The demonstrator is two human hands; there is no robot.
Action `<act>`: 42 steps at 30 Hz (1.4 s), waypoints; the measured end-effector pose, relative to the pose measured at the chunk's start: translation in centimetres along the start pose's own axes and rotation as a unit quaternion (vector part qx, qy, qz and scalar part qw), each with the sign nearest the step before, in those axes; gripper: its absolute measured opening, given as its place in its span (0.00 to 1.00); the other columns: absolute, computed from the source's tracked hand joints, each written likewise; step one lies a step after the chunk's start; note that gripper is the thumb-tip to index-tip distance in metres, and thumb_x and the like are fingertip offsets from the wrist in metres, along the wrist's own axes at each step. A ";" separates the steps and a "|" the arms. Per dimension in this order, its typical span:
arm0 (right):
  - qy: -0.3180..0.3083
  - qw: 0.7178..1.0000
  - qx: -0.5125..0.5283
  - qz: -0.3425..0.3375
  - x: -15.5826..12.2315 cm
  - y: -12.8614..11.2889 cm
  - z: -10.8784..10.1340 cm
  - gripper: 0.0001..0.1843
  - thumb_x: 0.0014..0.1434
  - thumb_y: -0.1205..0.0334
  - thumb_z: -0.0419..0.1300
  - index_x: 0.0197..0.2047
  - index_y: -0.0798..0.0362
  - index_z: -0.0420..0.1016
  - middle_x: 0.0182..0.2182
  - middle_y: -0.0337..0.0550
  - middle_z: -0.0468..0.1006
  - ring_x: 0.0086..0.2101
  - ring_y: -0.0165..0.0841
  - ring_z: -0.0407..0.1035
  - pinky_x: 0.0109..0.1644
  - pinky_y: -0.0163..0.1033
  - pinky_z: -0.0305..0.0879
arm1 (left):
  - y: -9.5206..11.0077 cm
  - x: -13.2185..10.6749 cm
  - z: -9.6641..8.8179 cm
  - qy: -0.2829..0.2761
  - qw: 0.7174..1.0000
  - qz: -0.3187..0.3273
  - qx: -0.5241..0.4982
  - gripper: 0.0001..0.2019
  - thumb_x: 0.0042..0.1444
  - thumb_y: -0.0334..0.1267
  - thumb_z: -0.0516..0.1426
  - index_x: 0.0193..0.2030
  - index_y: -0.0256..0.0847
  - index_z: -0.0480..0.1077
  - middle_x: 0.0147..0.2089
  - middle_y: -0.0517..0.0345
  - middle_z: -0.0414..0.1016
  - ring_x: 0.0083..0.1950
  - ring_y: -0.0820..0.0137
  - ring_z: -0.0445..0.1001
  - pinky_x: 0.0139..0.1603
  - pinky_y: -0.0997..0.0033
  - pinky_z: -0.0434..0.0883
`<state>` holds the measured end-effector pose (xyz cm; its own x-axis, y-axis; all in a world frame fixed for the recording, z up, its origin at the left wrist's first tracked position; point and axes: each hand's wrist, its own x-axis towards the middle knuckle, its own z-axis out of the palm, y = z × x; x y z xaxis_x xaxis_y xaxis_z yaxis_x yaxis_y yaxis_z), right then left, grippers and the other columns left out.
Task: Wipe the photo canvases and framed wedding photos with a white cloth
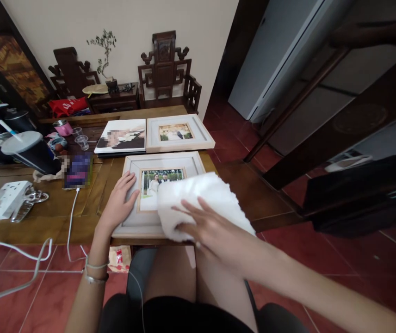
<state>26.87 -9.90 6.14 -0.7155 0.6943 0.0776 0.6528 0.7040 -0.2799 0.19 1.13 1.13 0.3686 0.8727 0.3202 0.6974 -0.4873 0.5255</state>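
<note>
A white picture frame (198, 159) with a pale wood edge lies on the wooden table in front of me, holding a photo (147, 189) of two people outdoors. My left hand (120, 201) rests flat on the frame's left border, fingers stretched out and thumb apart. On the right side, my right hand (203, 226) presses a fluffy white cloth (208, 189) against the frame, its fingers spread over and bent into the fabric. The cloth covers the frame's lower right part and some of the photo.
Behind lie another framed photo (198, 129) and a photo panel (128, 132). At left are a phone (77, 171) on a white cable, a dark lidded tumbler (33, 150), small clear cups (82, 142), a pink mug (62, 127) and a power strip (5, 199). Carved chairs (165, 69) stand by the wall.
</note>
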 end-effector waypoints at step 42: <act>0.069 0.982 -0.146 0.099 9.8 7.9 0.0 0.30 0.57 0.79 0.49 0.60 0.54 0.71 0.68 0.53 0.60 0.67 0.58 0.49 0.62 0.76 0.50 | -0.6 0.0 0.2 -0.038 0.998 0.026 0.037 0.23 0.68 0.41 0.46 0.65 0.34 0.65 0.70 0.41 0.61 0.74 0.57 0.52 0.73 0.47 0.53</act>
<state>25.04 2.47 4.67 -0.5404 0.8212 0.1832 0.8335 0.5523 -0.0173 -0.10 1.39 0.62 0.4490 0.8472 0.2841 0.7182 -0.5313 0.4494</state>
